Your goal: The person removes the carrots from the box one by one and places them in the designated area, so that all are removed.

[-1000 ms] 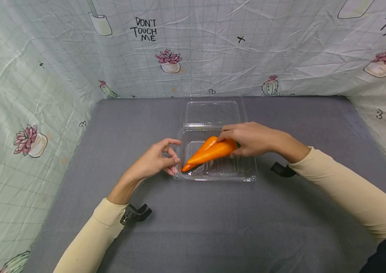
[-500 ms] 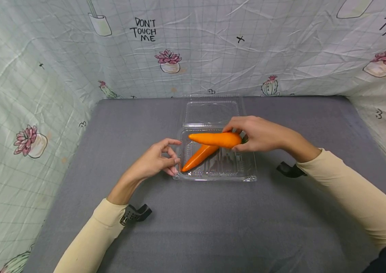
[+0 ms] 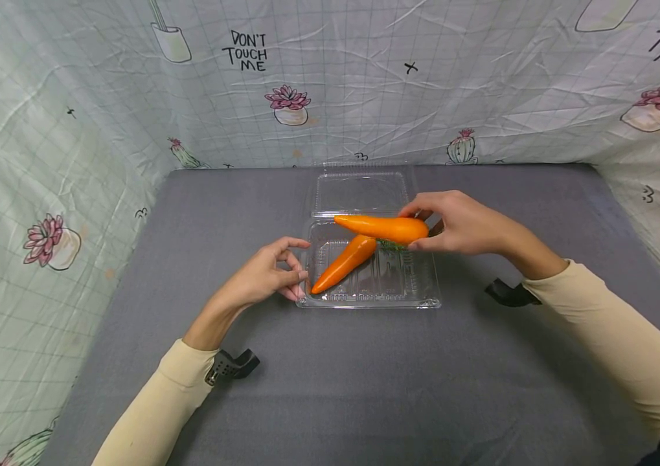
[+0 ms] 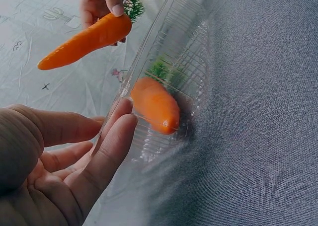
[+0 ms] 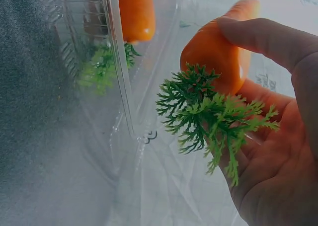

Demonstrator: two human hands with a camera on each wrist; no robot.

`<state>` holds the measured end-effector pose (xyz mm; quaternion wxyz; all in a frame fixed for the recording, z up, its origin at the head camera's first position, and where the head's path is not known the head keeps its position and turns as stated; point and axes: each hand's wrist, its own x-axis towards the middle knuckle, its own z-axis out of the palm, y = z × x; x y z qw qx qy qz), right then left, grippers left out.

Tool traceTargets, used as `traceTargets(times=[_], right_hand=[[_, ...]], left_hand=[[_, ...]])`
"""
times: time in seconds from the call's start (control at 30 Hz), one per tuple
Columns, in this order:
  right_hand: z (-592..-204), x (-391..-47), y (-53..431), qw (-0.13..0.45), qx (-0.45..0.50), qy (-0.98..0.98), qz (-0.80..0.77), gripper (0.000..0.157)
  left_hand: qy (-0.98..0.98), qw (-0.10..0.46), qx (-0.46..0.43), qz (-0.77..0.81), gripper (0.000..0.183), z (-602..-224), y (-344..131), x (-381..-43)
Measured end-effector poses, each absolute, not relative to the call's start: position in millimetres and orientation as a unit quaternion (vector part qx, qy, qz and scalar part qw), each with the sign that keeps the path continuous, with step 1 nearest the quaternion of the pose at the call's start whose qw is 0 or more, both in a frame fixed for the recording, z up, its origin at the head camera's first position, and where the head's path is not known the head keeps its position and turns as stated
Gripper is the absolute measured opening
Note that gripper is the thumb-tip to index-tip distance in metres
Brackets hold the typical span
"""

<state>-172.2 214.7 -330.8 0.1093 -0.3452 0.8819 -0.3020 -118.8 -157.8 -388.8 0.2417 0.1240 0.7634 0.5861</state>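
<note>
An orange carrot (image 3: 386, 229) with green leaves (image 5: 213, 116) is held by its thick end in my right hand (image 3: 464, 223), raised over the back of a clear plastic clamshell container (image 3: 367, 303). Its tip points left. Another carrot (image 3: 344, 265) lies slantwise in the container's left half, tip toward the near left corner; its green top (image 3: 392, 246) shows partly below the raised carrot. At the container's left edge, my left hand (image 3: 268, 272) pinches the rim between thumb and fingers (image 4: 112, 146), as the left wrist view shows.
The container's hinged lid (image 3: 361, 192) lies folded back behind it, toward the far table edge. A grey cloth covers the table (image 3: 341, 382). A patterned fabric curtain (image 3: 353, 84) rises at the back and along both sides.
My right hand has lifted its carrot off the other one and drawn it back and to the right, its tip swinging round to point left. The left hand has stayed at the rim.
</note>
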Motion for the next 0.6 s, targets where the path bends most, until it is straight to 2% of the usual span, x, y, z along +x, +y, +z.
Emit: traceTargets(times=[0.6], right_hand=[[-340,-167,233,0.117,-0.263,0.884,-0.369,0.05]], left_hand=[[0.757,0.243,0.12,0.594,0.059,-388,-157,-119]])
